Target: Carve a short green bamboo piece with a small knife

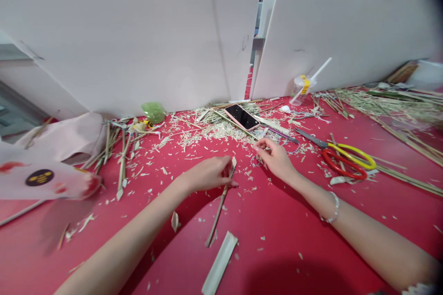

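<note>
My left hand [213,173] is closed around a thin dried plant stalk [218,215], its fingers pinching near the upper end. The stalk slants down toward me, and a pale tip with fine dark-and-white thread shows beside the fingers. My right hand [276,159] is held apart to the right, thumb and forefinger pinched together just below a phone [242,116]. What lies in that pinch is too small to make out. A flat pale strip of stalk [220,265] rests on the red table [277,239] nearer me.
Scissors [342,154] with red and yellow handles lie at right, before a plastic cup [300,90] with a straw. Stalk bundles [122,163], shavings [194,134] and a printed bag [51,175] lie at left and centre. White boards [138,41] stand behind.
</note>
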The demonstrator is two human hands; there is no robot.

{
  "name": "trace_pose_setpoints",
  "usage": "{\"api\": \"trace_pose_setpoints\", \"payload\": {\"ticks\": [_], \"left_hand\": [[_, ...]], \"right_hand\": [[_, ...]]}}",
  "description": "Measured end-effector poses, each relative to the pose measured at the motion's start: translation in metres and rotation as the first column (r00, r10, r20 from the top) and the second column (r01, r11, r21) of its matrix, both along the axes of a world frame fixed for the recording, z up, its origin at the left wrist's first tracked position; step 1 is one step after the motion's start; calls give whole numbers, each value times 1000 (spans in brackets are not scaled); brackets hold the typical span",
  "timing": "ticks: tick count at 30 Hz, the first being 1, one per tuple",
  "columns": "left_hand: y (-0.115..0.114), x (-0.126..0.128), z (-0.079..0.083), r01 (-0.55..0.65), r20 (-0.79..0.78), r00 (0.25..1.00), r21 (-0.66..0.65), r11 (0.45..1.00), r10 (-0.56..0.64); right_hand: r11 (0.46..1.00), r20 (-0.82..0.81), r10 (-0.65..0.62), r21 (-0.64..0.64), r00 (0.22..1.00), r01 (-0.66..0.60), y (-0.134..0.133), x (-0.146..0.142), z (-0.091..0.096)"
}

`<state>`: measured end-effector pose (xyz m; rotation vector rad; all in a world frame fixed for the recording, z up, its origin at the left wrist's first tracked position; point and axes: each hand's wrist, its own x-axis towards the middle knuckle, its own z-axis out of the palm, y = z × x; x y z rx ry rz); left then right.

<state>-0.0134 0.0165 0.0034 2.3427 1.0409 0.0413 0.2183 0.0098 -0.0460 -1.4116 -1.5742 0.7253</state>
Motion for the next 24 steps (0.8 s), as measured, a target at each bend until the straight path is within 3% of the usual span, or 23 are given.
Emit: {"api": "trace_pose_setpoints", "payload": {"ticks": [5,9,11,14,16,18,21,24], "left_hand": [[-8,3,-5,-25,-198,978,220,975,70],[-8,6,-14,15,-285,956,272,962,66],[-9,9,-17,53,-288,957,267,962,27],[-10,12,-19,92,-271,962,246,965,-23],[-9,12,-20,79,-199,979,198,977,-39],[-6,11,-22,43,-54,998,112,993,-37],[-1,11,-22,-23,205,978,-50,998,33],[2,12,-22,-80,391,908,-187,979,148]], "right_hand": [[999,16,34,-28,999,-33,0,-2,0],[986,16,124,-114,992,-122,-7,-9,3],[937,-56,209,-273,976,-216,-11,-13,3],[774,-213,323,-500,922,-387,-16,-18,2],[685,-291,359,-563,887,-462,-19,-20,1],[661,-335,359,-567,871,-491,-19,-21,3],[715,-394,304,-507,868,-481,-19,-20,8],[762,-481,271,-423,834,-491,-18,-19,13]]}}
